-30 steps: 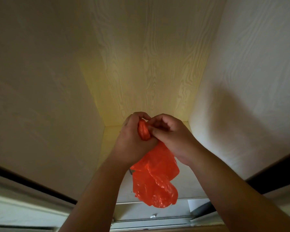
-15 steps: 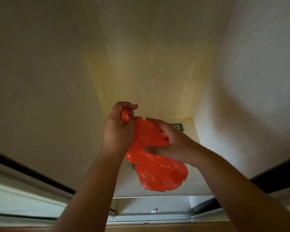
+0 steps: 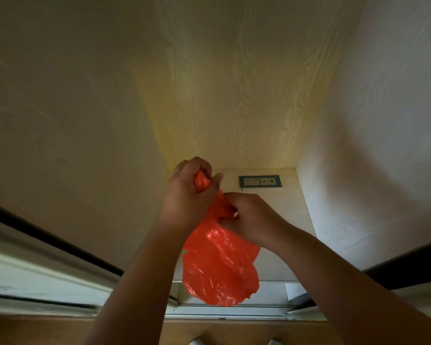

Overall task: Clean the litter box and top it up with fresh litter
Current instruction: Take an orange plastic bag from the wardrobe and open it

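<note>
**Me:** I am watching the head camera. My left hand (image 3: 189,195) is squeezing the bunched top of the orange bag (image 3: 219,265). My right hand (image 3: 249,217) is pinching a fold of the bag just below it, fingers curled in.

**Helper:** Where is the bag hanging?

**Me:** It is hanging in the air between my hands, in front of the wooden nook, just left of and below the wall socket (image 3: 260,181). (I am not seeing any litter box here.)

**Helper:** Which way is it pointing?

**Me:** Its long way is running up and down. The bunched end is pointing up into my left fist, and the loose puffy end is drooping down toward the sill (image 3: 222,314).

**Helper:** How are you doing this part well?

**Me:** I think I am opening the bag. So I am holding one side firm and pulling the other side gently, because thin plastic is tearing easily.
</note>
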Available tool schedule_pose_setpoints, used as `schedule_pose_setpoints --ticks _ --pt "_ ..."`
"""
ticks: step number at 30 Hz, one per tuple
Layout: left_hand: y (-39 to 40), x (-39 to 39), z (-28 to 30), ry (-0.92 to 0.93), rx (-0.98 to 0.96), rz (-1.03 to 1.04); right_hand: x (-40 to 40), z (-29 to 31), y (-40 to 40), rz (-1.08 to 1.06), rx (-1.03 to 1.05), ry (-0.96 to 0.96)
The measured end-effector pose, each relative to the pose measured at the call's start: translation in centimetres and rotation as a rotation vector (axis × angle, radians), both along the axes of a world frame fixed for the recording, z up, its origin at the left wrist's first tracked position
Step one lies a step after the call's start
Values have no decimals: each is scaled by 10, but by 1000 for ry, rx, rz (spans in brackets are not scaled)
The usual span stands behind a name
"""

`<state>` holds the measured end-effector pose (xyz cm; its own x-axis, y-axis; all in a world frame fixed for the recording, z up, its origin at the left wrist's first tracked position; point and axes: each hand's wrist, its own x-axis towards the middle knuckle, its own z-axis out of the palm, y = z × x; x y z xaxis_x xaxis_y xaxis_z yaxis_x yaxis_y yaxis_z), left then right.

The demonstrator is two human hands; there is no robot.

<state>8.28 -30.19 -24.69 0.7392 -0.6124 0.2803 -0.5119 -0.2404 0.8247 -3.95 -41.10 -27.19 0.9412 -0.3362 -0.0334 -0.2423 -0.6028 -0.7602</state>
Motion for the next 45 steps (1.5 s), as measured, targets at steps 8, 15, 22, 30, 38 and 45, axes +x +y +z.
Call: schedule_pose_setpoints --ticks 8,15,22,30,38,45 --pt "42 42 -30 -122 164 162 8 -32 -27 -110 127 183" --pt "55 50 -64 -121 265 182 32 -103 -34 -113 0 386" --pt "64 56 -101 -93 312 204 46 -207 -8 -36 -13 630" --pt "70 62 -115 -79 314 192 59 -284 8 30 -32 881" --pt "72 60 -116 -82 317 168 72 -314 18 125 -172 983" --pt "77 60 -103 -133 287 147 69 -304 10 -104 -87 952"
